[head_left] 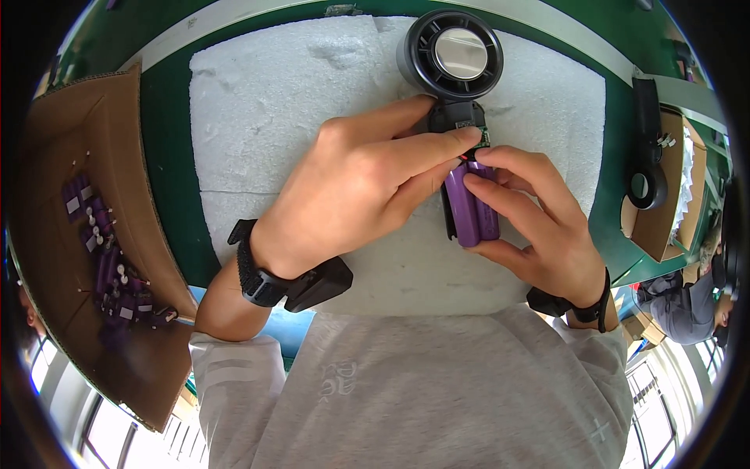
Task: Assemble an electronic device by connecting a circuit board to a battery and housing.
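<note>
Nearest, at the bottom of the frame, there was a light grey shirt (pixel 437 383) of the person. Above it, a black band (pixel 262 273) was around the left wrist and another black band (pixel 601 305) around the right wrist.

A little farther, right of the frame's centre, the right hand (pixel 539 223) was grasping two purple batteries (pixel 466 207), with its fingers on top and its thumb near their lower end. The batteries lay side by side in the black handle of a hand fan (pixel 461 53). The left hand (pixel 351 176) was bent over from the left, its fingertips at a small green circuit board (pixel 483 139) and the fan's neck; I cannot tell if it pinched something between them. A bit of red wire showed beside these fingertips. The round head of the fan, with a shiny silver disc, was at the upper centre.

Under all this lay a white foam board (pixel 266 117) on a green table (pixel 166 156). At the left of the frame, a brown cardboard box (pixel 148 375) held more purple batteries (pixel 109 270). At the right stood a smaller box (pixel 664 223), with a black fan (pixel 647 186) beside it. Farther, at the right edge, a co-worker (pixel 680 309) in grey was visible.
</note>
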Demonstrator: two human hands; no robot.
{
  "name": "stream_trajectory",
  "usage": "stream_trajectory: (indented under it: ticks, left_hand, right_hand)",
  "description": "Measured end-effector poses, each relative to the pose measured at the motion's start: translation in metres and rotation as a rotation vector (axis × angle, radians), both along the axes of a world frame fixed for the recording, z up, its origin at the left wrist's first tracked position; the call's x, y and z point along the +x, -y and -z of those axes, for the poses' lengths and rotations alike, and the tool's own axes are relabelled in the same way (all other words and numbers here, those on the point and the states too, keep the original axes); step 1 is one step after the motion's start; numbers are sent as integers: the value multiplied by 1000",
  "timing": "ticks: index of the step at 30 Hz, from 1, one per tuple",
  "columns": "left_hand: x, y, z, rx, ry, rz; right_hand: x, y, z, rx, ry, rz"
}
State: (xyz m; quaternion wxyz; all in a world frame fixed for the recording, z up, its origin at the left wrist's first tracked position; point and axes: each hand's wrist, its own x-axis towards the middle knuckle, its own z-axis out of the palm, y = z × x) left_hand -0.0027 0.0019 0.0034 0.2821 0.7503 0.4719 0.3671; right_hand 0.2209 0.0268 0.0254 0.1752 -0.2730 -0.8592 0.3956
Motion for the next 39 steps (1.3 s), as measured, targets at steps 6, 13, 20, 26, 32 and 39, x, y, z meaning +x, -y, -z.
stream_trajectory:
  ticks: [6,13,20,26,32,39]
  left_hand:
    - [1,0,4,26,-5,-6]
    - [1,-1,4,45,-4,-7]
    - [2,-1,5,66,-5,-33]
    - [1,-2,8,67,15,-31]
    - [-1,-3,10,27,48,-6]
    - [0,-2,5,-102,111,-3]
  right_hand:
    - [1,1,4,147,-28,5]
    - [1,5,5,213,-24,35]
    - [-2,7,5,248,-7,56]
    - [-2,5,14,229,-70,61]
    - [-4,2,17,177,-114,61]
    - [-11,1,7,125,43,126]
